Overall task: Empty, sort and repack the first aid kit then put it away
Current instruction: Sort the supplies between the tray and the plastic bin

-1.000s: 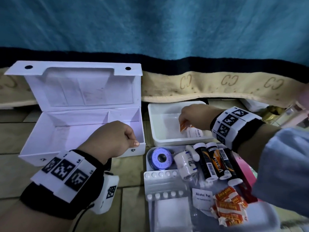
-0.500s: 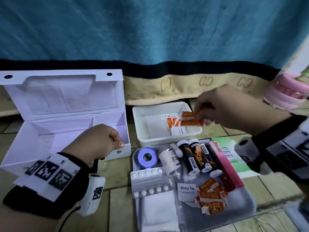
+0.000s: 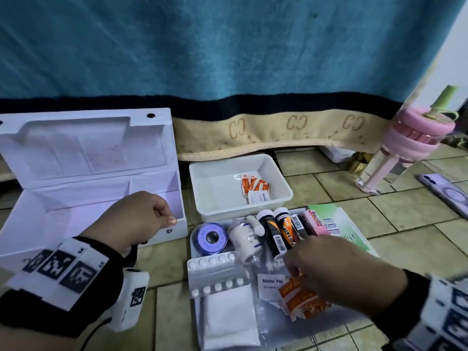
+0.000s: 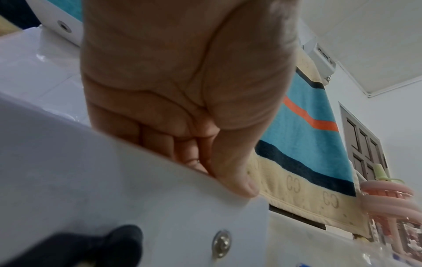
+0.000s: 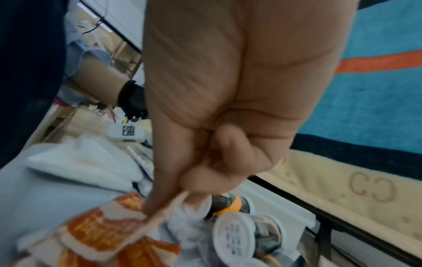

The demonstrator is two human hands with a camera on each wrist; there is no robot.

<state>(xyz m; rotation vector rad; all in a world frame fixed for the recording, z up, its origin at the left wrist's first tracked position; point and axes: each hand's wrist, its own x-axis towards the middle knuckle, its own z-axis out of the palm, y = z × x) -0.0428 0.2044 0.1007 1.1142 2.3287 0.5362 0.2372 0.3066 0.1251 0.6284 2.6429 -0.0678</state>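
The white first aid box (image 3: pixel 63 214) lies open with its lid up. My left hand (image 3: pixel 166 216) grips its front wall near the right corner, fingers inside and thumb on the rim (image 4: pixel 217 168). A white tray (image 3: pixel 202 178) behind the laid-out supplies holds a few orange sachets (image 3: pixel 253 184) and an alcohol pad (image 3: pixel 259 197). My right hand (image 3: pixel 295 271) reaches into the pile of orange sachets (image 3: pixel 301 300) and pinches the edge of one sachet (image 5: pixel 102 231) between thumb and finger (image 5: pixel 173 198).
On a clear plastic sheet lie a tape roll (image 3: pixel 211 236), bandage roll (image 3: pixel 244 236), dark tubes (image 3: pixel 278 231), pill blisters (image 3: pixel 215 274), gauze (image 3: pixel 230 317), another alcohol pad (image 3: pixel 272 283) and a pink box (image 3: pixel 315 222). A pink bottle (image 3: pixel 405 145) and phone (image 3: pixel 448 191) sit right.
My right hand left orange sachets in the white tray, came back toward me to the pile and now pinches another sachet. My left hand has stayed on the box.
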